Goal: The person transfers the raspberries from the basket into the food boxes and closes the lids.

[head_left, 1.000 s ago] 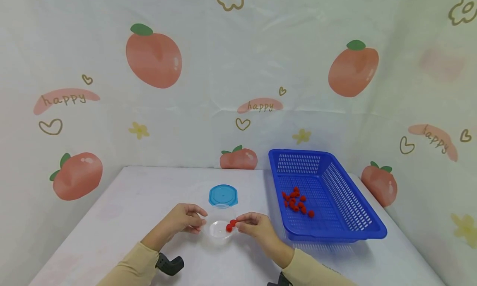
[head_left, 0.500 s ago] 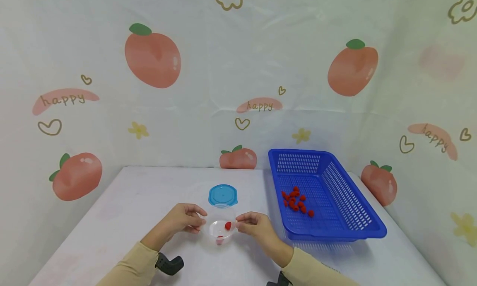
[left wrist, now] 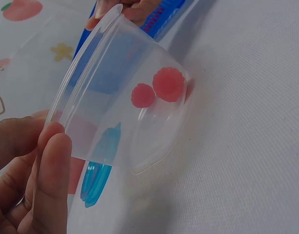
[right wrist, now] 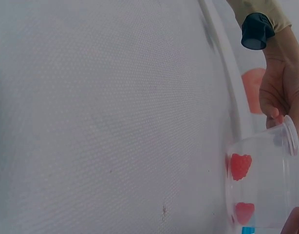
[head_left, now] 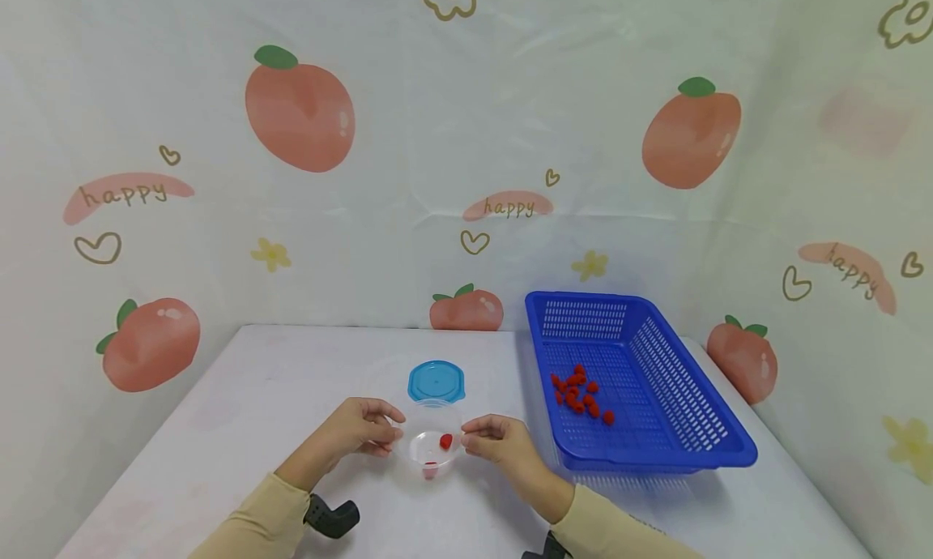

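A clear plastic tub [head_left: 421,447] is held upright between both hands, low over the white table; I cannot tell whether its base touches. My left hand [head_left: 359,425] pinches the left side of its rim with thumb and fingers. On the opposite side, my right hand [head_left: 503,447] holds the rim with its fingertips. Two red raspberries lie apart inside: one raspberry [right wrist: 240,166] and another raspberry [right wrist: 245,213], both against the base. Just behind the tub lies a blue lid [head_left: 436,379], flat on the table.
A blue perforated basket [head_left: 649,381] stands at the right, with several red raspberries [head_left: 576,393] gathered on its left side. A white printed cloth [head_left: 379,243] hangs behind the table [head_left: 306,356]. Dark wrist devices [head_left: 332,516] sit under both sleeves.
One raspberry has left the right fingertips' side and now lies at the tub's near edge; the other shifted slightly. Both hands have stayed in place over the last half second.
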Demonstrator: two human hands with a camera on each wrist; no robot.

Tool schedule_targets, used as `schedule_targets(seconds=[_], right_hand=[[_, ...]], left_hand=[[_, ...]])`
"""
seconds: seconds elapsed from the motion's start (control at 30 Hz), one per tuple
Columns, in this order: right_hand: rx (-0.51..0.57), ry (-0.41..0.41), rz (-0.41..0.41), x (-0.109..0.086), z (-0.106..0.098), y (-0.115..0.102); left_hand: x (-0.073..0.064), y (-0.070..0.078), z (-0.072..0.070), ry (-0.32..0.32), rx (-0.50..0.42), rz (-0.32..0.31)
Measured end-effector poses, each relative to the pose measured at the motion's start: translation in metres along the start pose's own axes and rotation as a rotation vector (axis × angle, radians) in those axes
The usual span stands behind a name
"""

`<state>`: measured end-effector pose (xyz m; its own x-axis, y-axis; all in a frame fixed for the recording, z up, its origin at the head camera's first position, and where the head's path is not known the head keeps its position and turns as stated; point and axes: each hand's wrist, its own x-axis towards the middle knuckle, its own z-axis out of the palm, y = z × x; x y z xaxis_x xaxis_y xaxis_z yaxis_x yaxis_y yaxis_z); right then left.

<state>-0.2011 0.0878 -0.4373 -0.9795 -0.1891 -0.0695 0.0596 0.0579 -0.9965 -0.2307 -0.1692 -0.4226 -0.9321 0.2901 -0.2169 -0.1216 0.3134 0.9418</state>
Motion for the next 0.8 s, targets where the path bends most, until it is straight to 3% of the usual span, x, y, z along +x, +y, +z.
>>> schedule_targets(seconds=[0.4, 0.6, 0.8], right_hand=[[0.012, -0.038, -0.015, -0.002, -0.007, -0.007], [-0.011, -0.059, -0.034, -0.007, -0.016, -0.032], [-0.111, -0.117, -0.09, -0.016, -0.031, -0.066]], left_hand=[[0.0, -0.001, -0.001, -0.008, -0.009, 0.005], [-0.001, 0.0, -0.001, -0.016, -0.017, 0.009], [-0.001, 0.0, -0.001, -0.002, -0.002, -0.004]])
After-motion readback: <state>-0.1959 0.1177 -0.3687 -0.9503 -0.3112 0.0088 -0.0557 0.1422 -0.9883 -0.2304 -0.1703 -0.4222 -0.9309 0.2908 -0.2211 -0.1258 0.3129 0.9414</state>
